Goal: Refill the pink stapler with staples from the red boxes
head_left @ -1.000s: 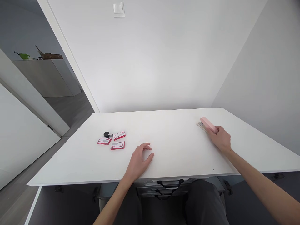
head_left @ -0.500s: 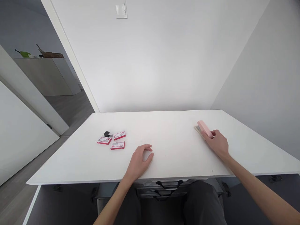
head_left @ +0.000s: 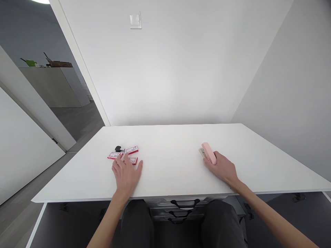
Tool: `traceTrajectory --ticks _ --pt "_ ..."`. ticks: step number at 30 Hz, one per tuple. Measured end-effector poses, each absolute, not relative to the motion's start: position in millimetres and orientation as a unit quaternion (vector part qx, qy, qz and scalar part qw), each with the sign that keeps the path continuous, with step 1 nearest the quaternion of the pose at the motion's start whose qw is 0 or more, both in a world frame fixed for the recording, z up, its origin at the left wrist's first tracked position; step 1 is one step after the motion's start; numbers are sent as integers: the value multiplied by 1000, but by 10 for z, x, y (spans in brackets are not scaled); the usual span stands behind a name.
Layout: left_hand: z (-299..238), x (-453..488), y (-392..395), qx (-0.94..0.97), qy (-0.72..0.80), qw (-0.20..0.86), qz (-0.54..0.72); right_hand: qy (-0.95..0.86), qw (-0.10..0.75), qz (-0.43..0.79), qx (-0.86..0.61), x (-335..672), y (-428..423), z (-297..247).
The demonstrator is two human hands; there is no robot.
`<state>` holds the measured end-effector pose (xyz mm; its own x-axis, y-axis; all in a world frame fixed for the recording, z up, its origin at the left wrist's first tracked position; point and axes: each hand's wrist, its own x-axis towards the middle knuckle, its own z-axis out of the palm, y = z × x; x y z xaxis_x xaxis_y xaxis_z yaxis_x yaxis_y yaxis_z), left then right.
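Observation:
My right hand (head_left: 222,168) is closed around the near end of a pink stapler (head_left: 208,153), which sits on the white table (head_left: 170,144) right of the middle. My left hand (head_left: 126,174) is open, fingers stretched out, reaching over the nearest of three small red-and-white boxes (head_left: 131,150) at the left. Its fingertips overlap the front box and partly hide it. A small black object (head_left: 118,148) lies just behind the boxes.
The table stands in a corner, with white walls behind and to the right. Its front edge runs just above my lap, with drawer handles (head_left: 184,204) below. An open doorway and a cabinet (head_left: 51,86) lie to the far left.
My right hand has dragged the pink stapler leftward and nearer to me. My left hand has moved left from the table's middle to the red-and-white boxes and spread its fingers.

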<state>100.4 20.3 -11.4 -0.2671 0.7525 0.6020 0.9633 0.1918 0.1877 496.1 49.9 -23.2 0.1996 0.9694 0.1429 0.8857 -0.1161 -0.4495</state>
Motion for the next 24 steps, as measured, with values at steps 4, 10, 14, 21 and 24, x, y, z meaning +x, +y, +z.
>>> traceTrajectory --ticks 4,10,14,21,24 --pt "-115 910 225 -575 -746 201 -270 -632 247 134 -723 4977 469 -203" --pt "-8 1057 161 -621 -714 139 -292 -680 251 165 -669 4980 430 -205" --pt "22 1456 152 -680 -636 2 -365 -703 250 191 -638 4985 406 -178" --pt "-53 2341 311 -782 -465 -218 -353 -728 258 237 -589 5067 431 -130" --pt "-51 2484 371 -809 -427 -240 -325 -737 268 242 -571 5054 438 -117"
